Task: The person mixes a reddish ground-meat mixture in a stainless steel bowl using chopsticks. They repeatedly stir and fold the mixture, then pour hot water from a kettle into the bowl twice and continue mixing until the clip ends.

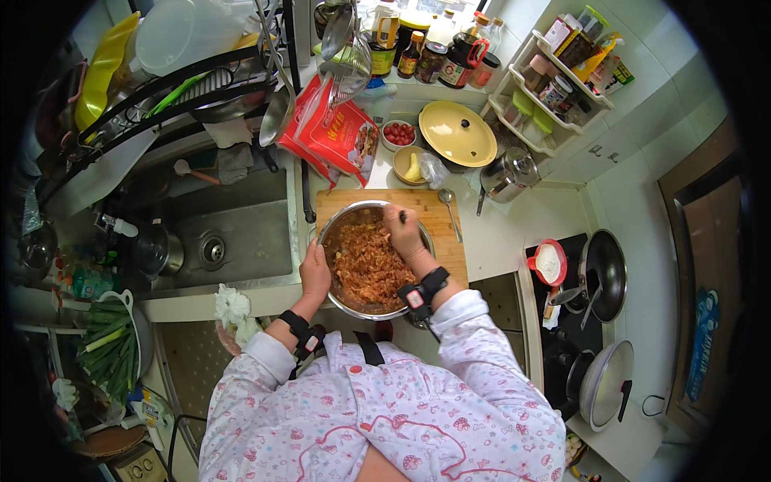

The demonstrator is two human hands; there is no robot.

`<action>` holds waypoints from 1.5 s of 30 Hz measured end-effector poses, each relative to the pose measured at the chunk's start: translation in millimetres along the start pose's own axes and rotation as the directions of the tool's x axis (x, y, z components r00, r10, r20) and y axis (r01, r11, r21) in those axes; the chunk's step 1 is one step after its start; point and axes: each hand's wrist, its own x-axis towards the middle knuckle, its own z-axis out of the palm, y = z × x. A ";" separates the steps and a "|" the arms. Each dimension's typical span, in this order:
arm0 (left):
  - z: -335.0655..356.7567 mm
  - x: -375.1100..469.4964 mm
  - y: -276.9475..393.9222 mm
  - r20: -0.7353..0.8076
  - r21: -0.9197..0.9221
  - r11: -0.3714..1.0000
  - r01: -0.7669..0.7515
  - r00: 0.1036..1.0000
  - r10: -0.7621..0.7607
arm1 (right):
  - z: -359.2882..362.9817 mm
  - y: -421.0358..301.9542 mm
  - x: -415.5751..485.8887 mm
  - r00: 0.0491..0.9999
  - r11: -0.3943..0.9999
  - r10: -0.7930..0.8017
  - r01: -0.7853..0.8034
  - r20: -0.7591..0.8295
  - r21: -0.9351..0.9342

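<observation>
A stainless-steel mixing bowl [368,314] stands on a wooden cutting board [453,259], filled with reddish-brown seasoned minced meat [367,265]. My left hand [315,274] grips the bowl's left side, fingers along the outer wall near the rim. Over the right part of the bowl, my right hand [405,234] is closed in a fist around a utensil; only its dark handle end [402,215] shows above the fist. The utensil's working end is hidden. To the right, a metal spoon [450,214] lies on the board.
Left of the board is a sink [241,235]. Behind it stand red food packets [340,138], a bowl of cherry tomatoes [399,134], a small bowl [397,158] and a yellow-lidded pot [458,132]. At right, a hob holds a frying pan [605,277] and a red bowl of white powder [548,263].
</observation>
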 end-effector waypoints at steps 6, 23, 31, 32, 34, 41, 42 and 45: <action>-2.5 -1.8 5.6 0.000 0.026 1.000 0.014 1.000 -0.014 | 9.2 9.1 -46.6 0.956 0.943 -0.038 -0.061 0.289 0.328; -2.0 -1.6 6.1 -0.009 0.005 1.000 0.010 1.000 -0.010 | -42.6 6.7 -29.9 0.968 0.879 0.238 -0.181 -0.077 0.441; -5.3 -1.9 10.2 0.007 0.022 1.000 0.015 1.000 -0.015 | 29.0 42.1 23.1 0.956 1.000 -0.010 0.012 -0.292 0.005; -5.4 -2.8 10.9 0.017 0.038 0.997 0.070 0.997 -0.071 | 40.2 41.4 17.4 0.983 0.993 0.017 0.005 -0.184 0.119; -4.9 -3.3 11.3 0.012 0.037 0.997 0.075 0.997 -0.076 | 47.9 33.8 -0.1 0.999 0.962 0.032 -0.021 -0.035 0.273; -3.0 -2.9 6.9 -0.007 0.009 0.999 0.050 0.999 -0.050 | 6.6 -4.2 5.2 0.925 0.907 0.380 -0.376 0.020 0.188; -2.7 -2.9 7.0 -0.003 -0.007 0.999 0.050 0.999 -0.050 | 10.9 -4.6 15.5 0.964 0.937 0.267 -0.262 0.009 0.229; -3.5 -2.9 9.1 -0.022 -0.026 0.999 0.034 0.999 -0.035 | 38.0 -0.5 30.9 0.972 0.964 0.077 -0.015 -0.223 0.267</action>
